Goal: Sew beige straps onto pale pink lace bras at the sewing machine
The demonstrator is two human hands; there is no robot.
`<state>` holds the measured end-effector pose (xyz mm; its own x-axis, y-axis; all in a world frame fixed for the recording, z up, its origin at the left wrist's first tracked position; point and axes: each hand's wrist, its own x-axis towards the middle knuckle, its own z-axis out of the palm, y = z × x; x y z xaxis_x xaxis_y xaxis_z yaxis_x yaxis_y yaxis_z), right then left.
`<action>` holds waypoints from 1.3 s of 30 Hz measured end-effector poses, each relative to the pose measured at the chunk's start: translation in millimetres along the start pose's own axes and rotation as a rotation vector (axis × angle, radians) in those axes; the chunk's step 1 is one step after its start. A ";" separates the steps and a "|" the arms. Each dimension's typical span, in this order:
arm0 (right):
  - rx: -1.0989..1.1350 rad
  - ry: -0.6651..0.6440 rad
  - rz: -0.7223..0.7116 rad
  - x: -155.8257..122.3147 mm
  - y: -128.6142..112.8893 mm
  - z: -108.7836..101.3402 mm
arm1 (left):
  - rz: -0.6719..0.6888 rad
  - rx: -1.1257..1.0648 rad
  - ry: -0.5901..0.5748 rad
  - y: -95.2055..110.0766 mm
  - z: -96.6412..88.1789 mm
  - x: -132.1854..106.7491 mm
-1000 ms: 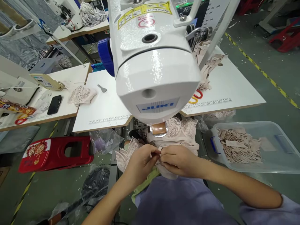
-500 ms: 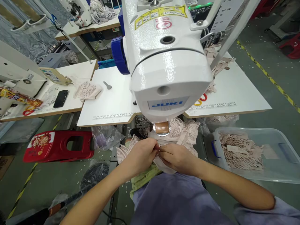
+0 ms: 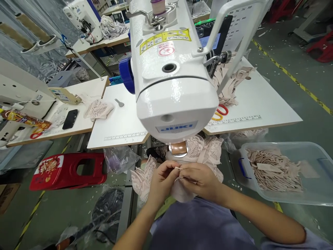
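Note:
Just in front of the white sewing machine point(image 3: 177, 90), my left hand point(image 3: 164, 180) and my right hand point(image 3: 201, 178) meet and pinch the edge of a pale pink lace bra point(image 3: 196, 147). A small piece of the fabric shows between the fingertips of both hands. The garment's lace cups spread to either side, one beyond my left hand and others behind my right. Part of the cloth hangs below my fingers over my lap. The machine's head hides the needle area; a brown plate point(image 3: 179, 148) shows beneath it.
A clear plastic bin point(image 3: 312, 173) with beige straps stands at right. Red-and-yellow scissors point(image 3: 221, 111) and beige fabric pieces point(image 3: 229, 83) lie on the white table point(image 3: 270, 104). A red stool point(image 3: 70, 170) is at left. A black phone point(image 3: 70, 119) rests on the neighbouring table.
My view has shifted, so the machine sits further left and lower. My fingers have turned upward, and the pinched edge of the bra now shows between them.

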<state>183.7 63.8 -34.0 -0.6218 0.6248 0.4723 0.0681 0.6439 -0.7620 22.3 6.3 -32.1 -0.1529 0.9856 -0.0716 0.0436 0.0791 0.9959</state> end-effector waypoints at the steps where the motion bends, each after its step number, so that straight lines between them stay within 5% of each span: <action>1: 0.011 -0.022 0.021 -0.2 -0.4 -0.6 | 0.046 0.090 0.011 0.9 -0.3 -1.4; 6: 0.095 -0.040 0.167 -2.0 -0.6 -1.5 | 0.242 0.426 0.055 7.0 -4.9 -1.7; 15: 0.061 -0.022 0.322 8.2 0.0 -17.3 | 0.370 0.565 0.110 5.3 -2.7 -1.3; 21: -0.092 -0.153 0.293 27.3 -1.6 -37.3 | 0.545 0.615 0.009 22.6 -5.8 -1.0; 33: 0.305 -0.429 0.659 34.5 -6.9 -47.6 | 0.541 0.597 -0.061 28.6 -11.6 3.1; 39: 0.283 -0.502 0.623 37.8 -9.9 -53.4 | 0.463 0.613 -0.128 27.7 -14.7 4.3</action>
<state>201.1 104.6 15.1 -0.8125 0.5153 -0.2725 0.3569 0.0701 -0.9315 8.3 10.6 -4.0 0.1279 0.9450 0.3011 0.6185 -0.3133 0.7206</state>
